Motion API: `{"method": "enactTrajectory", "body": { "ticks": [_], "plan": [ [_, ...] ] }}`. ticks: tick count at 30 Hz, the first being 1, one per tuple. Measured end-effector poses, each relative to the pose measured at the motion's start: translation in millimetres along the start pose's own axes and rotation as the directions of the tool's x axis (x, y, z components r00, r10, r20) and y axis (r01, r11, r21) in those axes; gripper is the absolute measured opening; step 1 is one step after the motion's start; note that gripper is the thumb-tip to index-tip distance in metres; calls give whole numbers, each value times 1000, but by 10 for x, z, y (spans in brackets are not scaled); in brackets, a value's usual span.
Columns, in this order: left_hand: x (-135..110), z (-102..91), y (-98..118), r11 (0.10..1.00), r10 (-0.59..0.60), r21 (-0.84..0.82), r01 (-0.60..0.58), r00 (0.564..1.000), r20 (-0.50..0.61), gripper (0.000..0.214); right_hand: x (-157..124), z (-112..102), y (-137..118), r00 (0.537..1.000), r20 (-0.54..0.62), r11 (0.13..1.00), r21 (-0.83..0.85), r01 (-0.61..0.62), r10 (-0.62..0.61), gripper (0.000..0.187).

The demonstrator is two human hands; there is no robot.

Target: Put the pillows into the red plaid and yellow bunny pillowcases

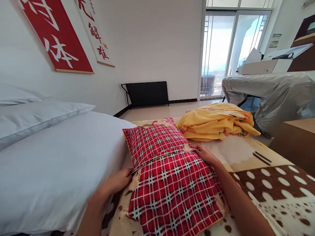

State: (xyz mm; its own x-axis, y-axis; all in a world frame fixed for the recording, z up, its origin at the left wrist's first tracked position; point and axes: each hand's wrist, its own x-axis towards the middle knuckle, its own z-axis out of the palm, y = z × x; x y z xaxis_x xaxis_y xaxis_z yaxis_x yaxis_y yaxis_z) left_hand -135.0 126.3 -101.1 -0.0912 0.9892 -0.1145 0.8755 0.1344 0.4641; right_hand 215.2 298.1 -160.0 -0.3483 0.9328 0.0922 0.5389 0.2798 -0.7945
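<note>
Two red plaid pillows lie end to end in front of me. The near pillow (174,193) has its far edge against the far pillow (157,141), with a small cream patch near the right end of the seam. My left hand (120,180) is closed at the left end of that seam, on the near pillow's far corner, its fingertips partly hidden. At the opposite corner my right hand (205,154) pinches the near pillow's edge between thumb and fingers. Which fabric layers each hand takes in is hard to make out.
A white-covered bed (69,164) with white pillows (44,118) borders the left. Beyond the plaid pillows lies a bundled yellow quilt (216,121). Two dark sticks (262,158) rest on the patterned blanket (278,193). At right stands a plastic-covered table (273,85) holding a box (263,66).
</note>
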Motion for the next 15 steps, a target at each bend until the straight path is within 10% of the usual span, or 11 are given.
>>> {"method": "enactTrajectory", "body": {
  "ticks": [7, 15],
  "plan": [
    [191, 290, 45, 995, 53, -85, -51, 998, 22, 19, 86, 204, 61, 998, -43, 999, 6, -39, 39, 17],
    [194, 282, 184, 964, 53, -237, -118, 963, -266, 40, -272, 220, -184, 990, -60, 992, 11, 129, -128, 27]
  ]
}}
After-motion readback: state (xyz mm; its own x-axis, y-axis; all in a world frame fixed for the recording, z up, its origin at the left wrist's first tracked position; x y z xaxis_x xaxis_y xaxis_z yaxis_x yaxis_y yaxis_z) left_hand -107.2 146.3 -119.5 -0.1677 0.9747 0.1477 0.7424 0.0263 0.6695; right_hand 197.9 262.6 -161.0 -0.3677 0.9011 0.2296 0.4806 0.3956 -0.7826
